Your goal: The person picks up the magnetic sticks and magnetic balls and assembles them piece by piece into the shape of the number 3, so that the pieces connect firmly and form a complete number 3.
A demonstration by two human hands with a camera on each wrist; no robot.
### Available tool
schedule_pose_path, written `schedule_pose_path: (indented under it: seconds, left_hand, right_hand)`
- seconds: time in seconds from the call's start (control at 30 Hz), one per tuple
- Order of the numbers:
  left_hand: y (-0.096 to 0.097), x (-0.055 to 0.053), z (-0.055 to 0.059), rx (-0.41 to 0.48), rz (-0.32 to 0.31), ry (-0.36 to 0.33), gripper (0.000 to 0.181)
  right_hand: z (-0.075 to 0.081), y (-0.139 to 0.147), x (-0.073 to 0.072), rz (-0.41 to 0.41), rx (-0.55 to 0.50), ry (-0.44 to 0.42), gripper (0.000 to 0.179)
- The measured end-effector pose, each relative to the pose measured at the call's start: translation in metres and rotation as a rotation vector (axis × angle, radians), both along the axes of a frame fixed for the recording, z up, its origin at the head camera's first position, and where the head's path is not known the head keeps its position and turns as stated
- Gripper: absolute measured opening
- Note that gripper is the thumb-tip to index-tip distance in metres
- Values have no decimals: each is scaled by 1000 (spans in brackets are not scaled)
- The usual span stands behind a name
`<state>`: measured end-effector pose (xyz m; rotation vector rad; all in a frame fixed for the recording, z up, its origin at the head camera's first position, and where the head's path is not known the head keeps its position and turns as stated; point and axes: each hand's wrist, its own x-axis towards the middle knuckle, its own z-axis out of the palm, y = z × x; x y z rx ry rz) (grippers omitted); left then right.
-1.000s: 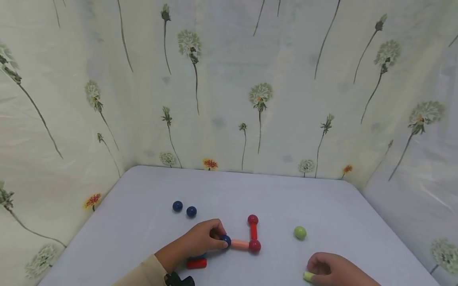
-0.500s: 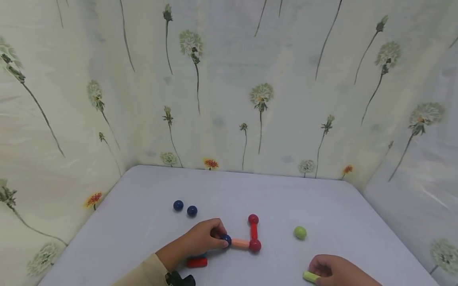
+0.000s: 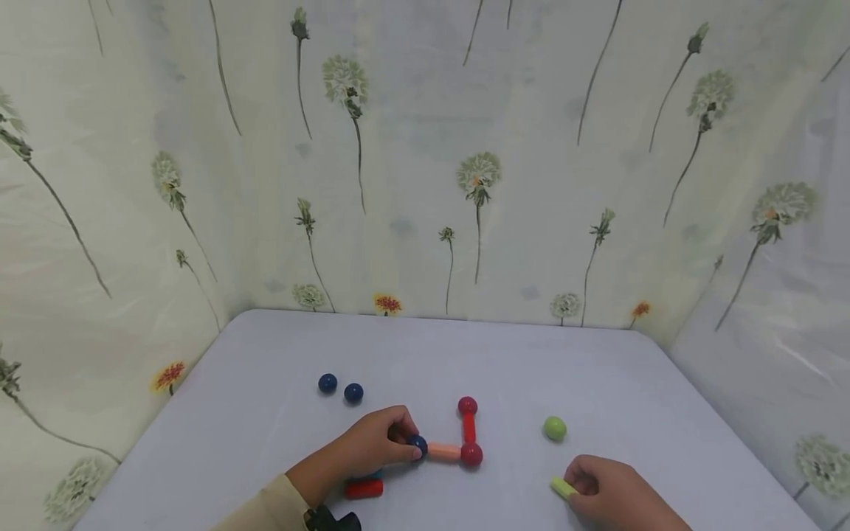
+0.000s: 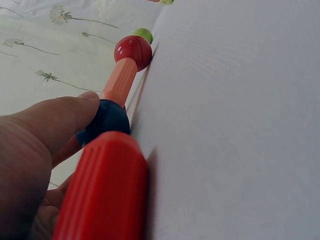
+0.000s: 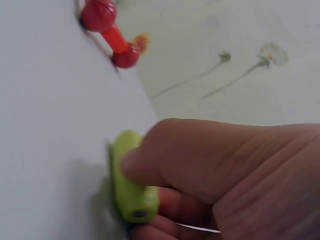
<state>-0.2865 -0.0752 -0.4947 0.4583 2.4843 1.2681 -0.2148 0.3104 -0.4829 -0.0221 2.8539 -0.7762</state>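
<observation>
Head view first: a pale grey table (image 3: 425, 354) fills the lower frame, walled on three sides by a cream curtain (image 3: 425, 147) printed with dandelions. At the near edge the left hand (image 3: 372, 445) curls its fingers and pinches a dark blue ball (image 3: 417, 444) that caps one end of a peach rod (image 3: 444, 451). That rod runs right to a red ball (image 3: 471, 454), from which a red rod (image 3: 468, 427) leads away to a second red ball (image 3: 468, 405), making an L flat on the table. Partly under the left wrist lies a ribbed red rod (image 3: 363, 488), touching the blue ball in the left wrist view. The right hand (image 3: 607, 494), near the front right edge, grips a lime green rod (image 3: 563, 487) between thumb and curled fingers, low against the table. A green ball (image 3: 554, 428) sits loose just beyond that hand, and two blue balls (image 3: 340, 388) lie side by side, well apart from the L, beyond the left hand
</observation>
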Motion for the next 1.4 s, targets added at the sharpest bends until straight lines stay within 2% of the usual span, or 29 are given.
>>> schedule_pose_path:
  seconds: [0.17, 0.33, 0.47, 0.63, 0.87, 1.1, 1.27, 1.4]
  left_hand:
    - [2, 1, -1, 1, -1, -11, 25]
    - [1, 0, -2, -5, 1, -9, 25]
    - [-2, -1, -3, -10, 7, -5, 25]
    - [-4, -1, -5, -11, 6, -2, 25]
    - [-1, -2, -3, 7, -9, 10, 25]
    - [-3, -1, -4, -2, -9, 8, 26]
    - [-4, -2, -3, -2, -7, 7, 26]
    - [-4, -2, -2, 1, -12, 8, 25]
  right_hand:
    - [-2, -14, -3, -73, -5, 54, 16]
    - [1, -34, -5, -132, -93, 99, 21]
    - [0, -55, -7, -162, -169, 93, 22]
    - [1, -77, -12, -196, -184, 56, 20]
    - [8, -94, -33, -280, -247, 75, 22]
    - [11, -107, -58, -347, -337, 90, 34]
    - [13, -115, -77, -343, -385, 110, 34]
    - [16, -124, -86, -342, -433, 127, 35]
